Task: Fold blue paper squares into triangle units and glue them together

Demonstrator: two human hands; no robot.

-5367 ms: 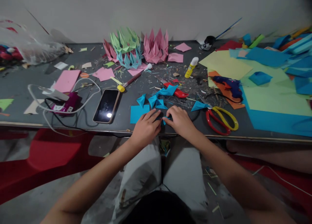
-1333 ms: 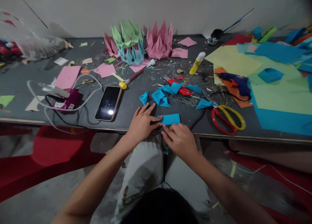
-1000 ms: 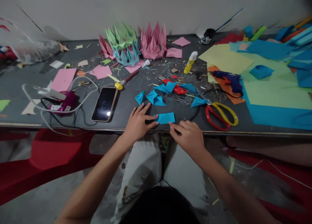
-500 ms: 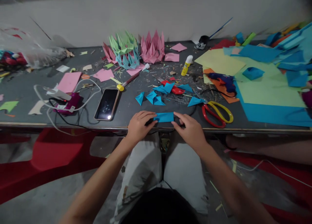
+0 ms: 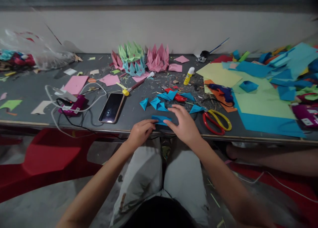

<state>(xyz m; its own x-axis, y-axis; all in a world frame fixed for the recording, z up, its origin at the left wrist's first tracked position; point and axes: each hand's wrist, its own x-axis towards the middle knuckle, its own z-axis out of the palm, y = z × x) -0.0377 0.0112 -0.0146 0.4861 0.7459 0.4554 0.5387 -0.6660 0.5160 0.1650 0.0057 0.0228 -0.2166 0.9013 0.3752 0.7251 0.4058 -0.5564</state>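
Note:
A small folded blue paper strip (image 5: pixel 160 119) lies at the near edge of the dark table (image 5: pixel 32 95). My left hand (image 5: pixel 140 132) rests at its left end, fingers curled with the tips on the paper. My right hand (image 5: pixel 183 125) lies over its right half, fingers stretched flat and pressing down. Several folded blue paper triangles (image 5: pixel 156 104) sit just beyond the strip.
Red-and-yellow scissors (image 5: pixel 216 121) lie right of my right hand. A phone (image 5: pixel 111 108) and a purple device (image 5: pixel 72 105) with cables lie to the left. Pink, green and blue paper crowns (image 5: pixel 140 57), a glue stick (image 5: pixel 187 75), a blue glue gun (image 5: pixel 221 90) and coloured sheets (image 5: pixel 263 100) fill the back and right.
The flat blue square was folded into a narrow strip. My right hand moved up over the strip's right half, and my left hand's fingers curled at its left end. The view tilted upward.

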